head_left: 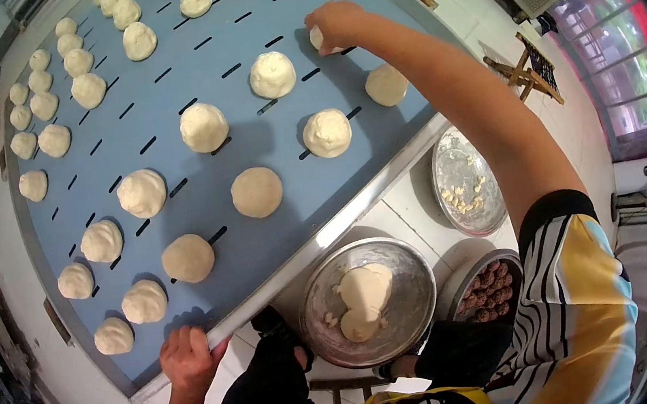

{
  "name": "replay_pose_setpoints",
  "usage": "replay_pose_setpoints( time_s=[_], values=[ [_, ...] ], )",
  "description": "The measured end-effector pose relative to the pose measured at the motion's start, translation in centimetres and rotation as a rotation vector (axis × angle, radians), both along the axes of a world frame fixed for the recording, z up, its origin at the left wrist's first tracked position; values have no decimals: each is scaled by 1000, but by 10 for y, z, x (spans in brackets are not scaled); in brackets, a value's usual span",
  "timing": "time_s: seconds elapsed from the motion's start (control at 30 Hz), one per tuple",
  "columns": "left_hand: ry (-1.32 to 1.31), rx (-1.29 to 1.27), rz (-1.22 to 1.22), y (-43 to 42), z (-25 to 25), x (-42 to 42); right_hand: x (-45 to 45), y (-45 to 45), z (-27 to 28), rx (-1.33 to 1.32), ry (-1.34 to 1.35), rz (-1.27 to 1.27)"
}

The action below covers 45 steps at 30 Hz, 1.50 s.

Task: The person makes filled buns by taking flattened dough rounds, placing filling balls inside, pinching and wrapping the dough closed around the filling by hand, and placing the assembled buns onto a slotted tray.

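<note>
My left hand (190,360) is closed over the metal rim of a large tray (336,233) at its near corner, fingers on the blue slotted surface. Stretched across the tray, my right hand (337,24) has its fingers curled around a white dough ball (317,38), which is partly hidden beneath them. Nearest to that hand are a rough-topped dough ball (272,75) and a smoother one (387,85). Other dough balls, such as one with a folded top (204,128) and a flat round one (257,193), are spread over the tray, more closely towards the far left.
Below the tray's near edge stands a metal basin (309,310) with a lump of dough (365,299). To its right are a bowl of dark round balls (487,292) and a basin with pale scraps (473,219). A folding stool (527,69) stands at the right.
</note>
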<state>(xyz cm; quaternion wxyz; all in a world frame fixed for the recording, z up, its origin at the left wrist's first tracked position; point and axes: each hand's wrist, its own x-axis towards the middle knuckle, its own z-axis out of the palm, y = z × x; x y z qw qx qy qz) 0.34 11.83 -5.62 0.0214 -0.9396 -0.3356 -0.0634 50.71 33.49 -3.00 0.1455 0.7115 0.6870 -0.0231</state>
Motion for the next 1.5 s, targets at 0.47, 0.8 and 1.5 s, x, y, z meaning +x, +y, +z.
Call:
replay_pose_setpoints(
  time_s=[0.47, 0.8, 1.5],
  values=[
    [-49, -3, -7, -1, 4, 0, 7, 4, -3, -19, -9, 25],
    [-40, -81, 54, -5, 1, -4, -8, -32, 90, 219, 365, -197],
    [86, 48, 132, -19, -9, -26, -155, -488, -220, -567, 694, -448]
  ],
)
